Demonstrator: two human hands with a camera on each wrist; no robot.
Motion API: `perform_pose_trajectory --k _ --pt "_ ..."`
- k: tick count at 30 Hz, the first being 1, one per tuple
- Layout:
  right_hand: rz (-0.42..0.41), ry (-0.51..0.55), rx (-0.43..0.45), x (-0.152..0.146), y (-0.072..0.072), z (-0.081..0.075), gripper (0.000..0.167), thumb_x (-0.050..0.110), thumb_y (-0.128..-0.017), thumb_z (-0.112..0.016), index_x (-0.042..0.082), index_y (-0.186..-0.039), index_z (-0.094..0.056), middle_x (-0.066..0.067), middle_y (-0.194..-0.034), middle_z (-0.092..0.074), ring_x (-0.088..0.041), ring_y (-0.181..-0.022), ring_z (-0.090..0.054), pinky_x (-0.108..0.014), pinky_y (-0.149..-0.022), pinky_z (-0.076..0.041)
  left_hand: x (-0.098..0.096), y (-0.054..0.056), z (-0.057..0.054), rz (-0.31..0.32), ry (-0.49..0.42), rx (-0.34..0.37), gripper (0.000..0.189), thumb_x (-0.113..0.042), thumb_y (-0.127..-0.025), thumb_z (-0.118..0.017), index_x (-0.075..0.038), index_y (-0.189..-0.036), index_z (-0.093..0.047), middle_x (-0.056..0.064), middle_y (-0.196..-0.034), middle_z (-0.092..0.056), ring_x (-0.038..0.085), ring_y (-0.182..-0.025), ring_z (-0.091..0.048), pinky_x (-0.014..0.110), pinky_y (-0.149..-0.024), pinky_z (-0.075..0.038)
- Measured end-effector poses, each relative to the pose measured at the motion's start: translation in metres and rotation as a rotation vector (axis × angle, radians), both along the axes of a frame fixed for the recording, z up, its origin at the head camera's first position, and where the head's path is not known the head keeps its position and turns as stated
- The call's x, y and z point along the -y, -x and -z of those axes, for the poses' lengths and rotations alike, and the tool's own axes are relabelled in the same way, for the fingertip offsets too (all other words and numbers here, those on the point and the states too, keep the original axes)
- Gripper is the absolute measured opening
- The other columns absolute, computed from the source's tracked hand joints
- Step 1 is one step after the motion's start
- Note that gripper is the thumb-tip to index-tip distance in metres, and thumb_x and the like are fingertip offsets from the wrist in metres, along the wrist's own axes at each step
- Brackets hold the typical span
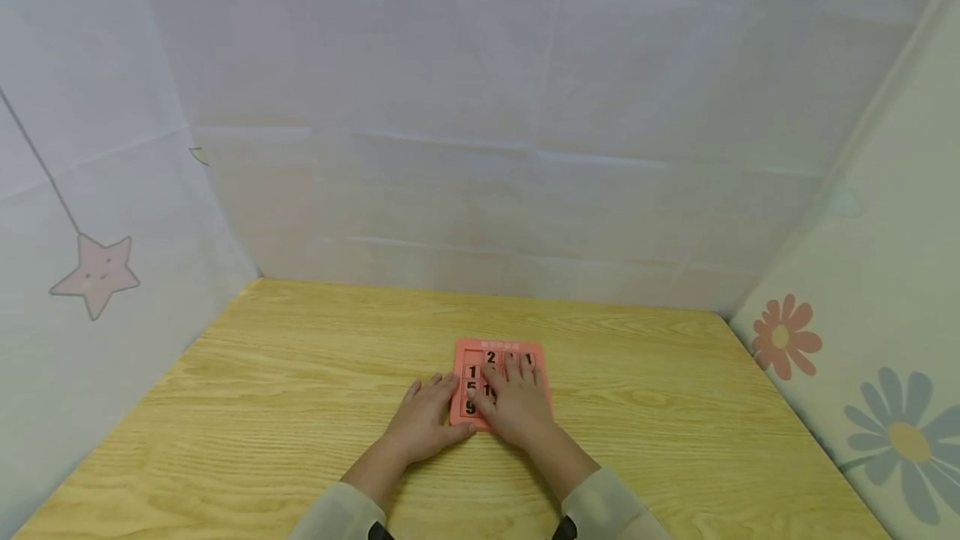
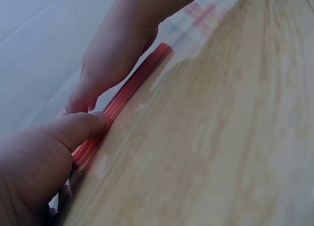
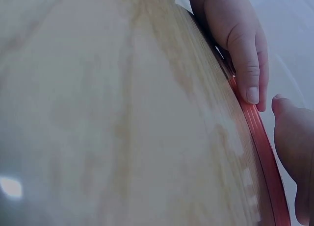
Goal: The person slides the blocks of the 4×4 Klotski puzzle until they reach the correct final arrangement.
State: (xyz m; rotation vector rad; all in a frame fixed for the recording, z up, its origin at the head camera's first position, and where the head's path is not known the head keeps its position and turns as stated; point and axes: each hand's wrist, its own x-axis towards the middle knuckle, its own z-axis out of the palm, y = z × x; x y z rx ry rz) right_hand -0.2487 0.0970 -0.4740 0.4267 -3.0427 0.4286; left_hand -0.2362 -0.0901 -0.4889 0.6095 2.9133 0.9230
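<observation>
A pink number slide puzzle (image 1: 498, 346) lies flat on the table, its tiles printed with black numbers. Tiles 2, 1, 5 and 9 are readable, and the top left slot is bare. My left hand (image 1: 423, 423) holds the lower left corner, fingers along the left side and thumb on the near edge. In the left wrist view that thumb (image 2: 83, 128) presses the pink rim (image 2: 135, 86). Over the tiles rests my right hand (image 1: 521, 411), fingers spread and fairly straight, covering several tiles. The right wrist view shows its thumb (image 3: 289, 123) just above the puzzle's edge (image 3: 265, 157).
The wood-grain table (image 1: 300, 373) stretches out on both sides of the puzzle. A pale cloth wall (image 1: 480, 148) stands behind it, with a star-printed side (image 1: 97, 273) on the left and a flower-printed side (image 1: 900, 432) on the right.
</observation>
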Motion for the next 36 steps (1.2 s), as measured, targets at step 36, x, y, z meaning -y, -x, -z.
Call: perform_pose_trajectory --k 36 --pt "-0.019 -0.032 0.006 0.0063 0.0014 0.0033 0.064 0.064 -0.098 -0.036 0.025 -0.147 -0.047 -0.016 -0.160 -0.030 -0.042 -0.151 -0.014 -0.062 -0.121 -0.014 -0.0015 -0.0004 -0.0010 0.003 0.000 -0.025 0.086 -0.054 -0.085 -0.068 0.002 -0.145 -0.044 0.018 -0.151 -0.044 0.040 -0.144 -0.034 0.062 -0.118 -0.020"
